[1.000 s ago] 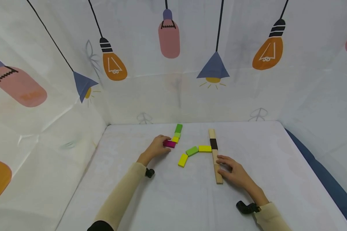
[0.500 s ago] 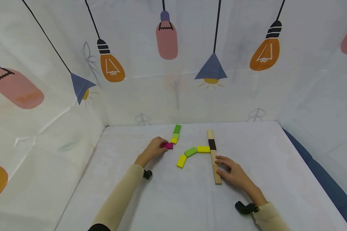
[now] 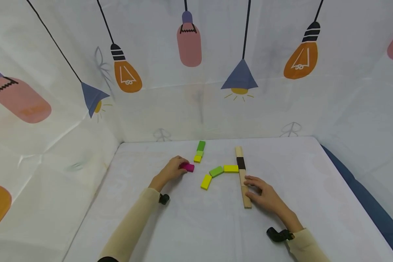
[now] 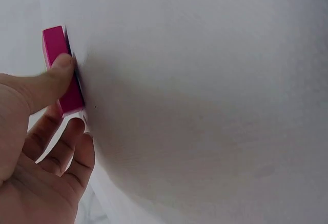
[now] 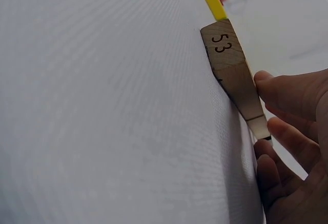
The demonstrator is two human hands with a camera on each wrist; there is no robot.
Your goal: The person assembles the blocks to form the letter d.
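Observation:
My left hand [image 3: 171,171] pinches a magenta block [image 3: 189,167] between thumb and fingers, just over or on the table; the left wrist view shows the thumb across the block's face. A short chain of a dark green block [image 3: 201,146], a light green block [image 3: 199,153] and a yellow block [image 3: 197,159] lies beyond it, apart from it. My right hand [image 3: 265,194] rests beside a straight row of wooden blocks [image 3: 246,202], its loosely bent fingertips touching the row's right side. One block in that row is dark brown [image 3: 240,163]. In the right wrist view, "53" marks the near wooden block [image 5: 225,44].
A yellow block [image 3: 231,169] meets the wooden row from the left. A green block [image 3: 217,171] and another yellow block [image 3: 206,182] curve on from it toward me. White sheeting [image 3: 196,109] printed with lamps walls the white table [image 3: 196,225].
My left hand has drawn the magenta block left and toward me, away from the yellow end of the short chain. My right hand stays at the wooden row.

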